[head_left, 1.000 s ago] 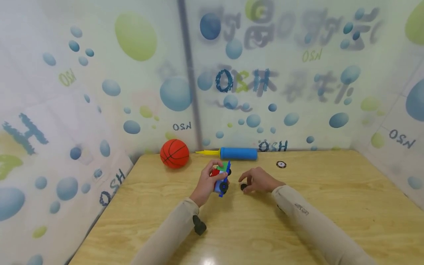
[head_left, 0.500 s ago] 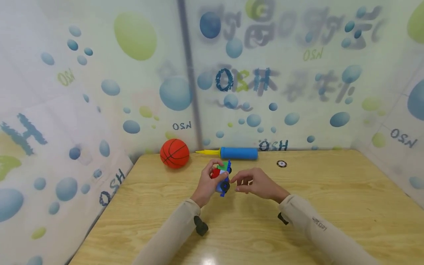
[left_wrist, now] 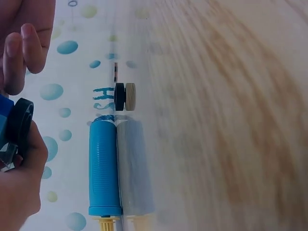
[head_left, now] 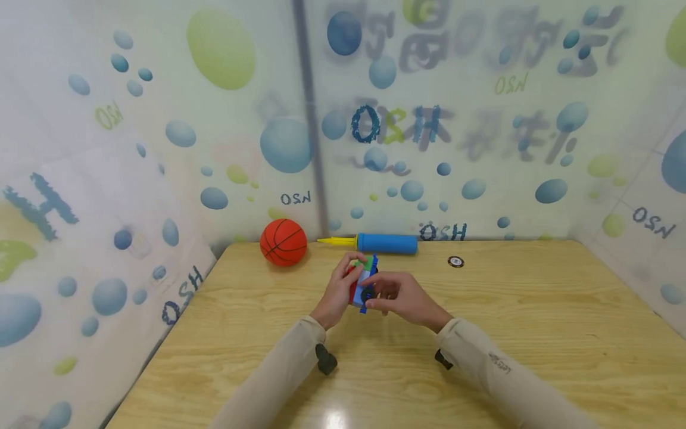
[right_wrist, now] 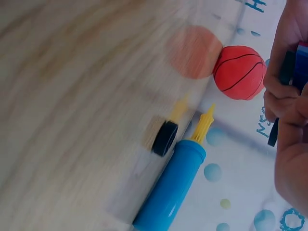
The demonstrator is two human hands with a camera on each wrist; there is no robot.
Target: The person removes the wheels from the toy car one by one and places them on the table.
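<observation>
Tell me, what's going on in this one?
A person holds a small toy car in their left hand, while the right hand pinches one of its black wheels. What looks like a loose wheel lies on the wooden table. A blue hand pump and a red basketball sit at the back, with a poker chip off to the right.

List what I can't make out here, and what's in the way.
Toy: its palm side, in the head view, behind the left hand; its far end, in the left wrist view, past the left edge.
Loose black wheel: unseen in the head view, apparently behind the right hand.
Nozzle: tip cut off by the left wrist view's bottom edge.
Chip: print too small, head view.
</observation>
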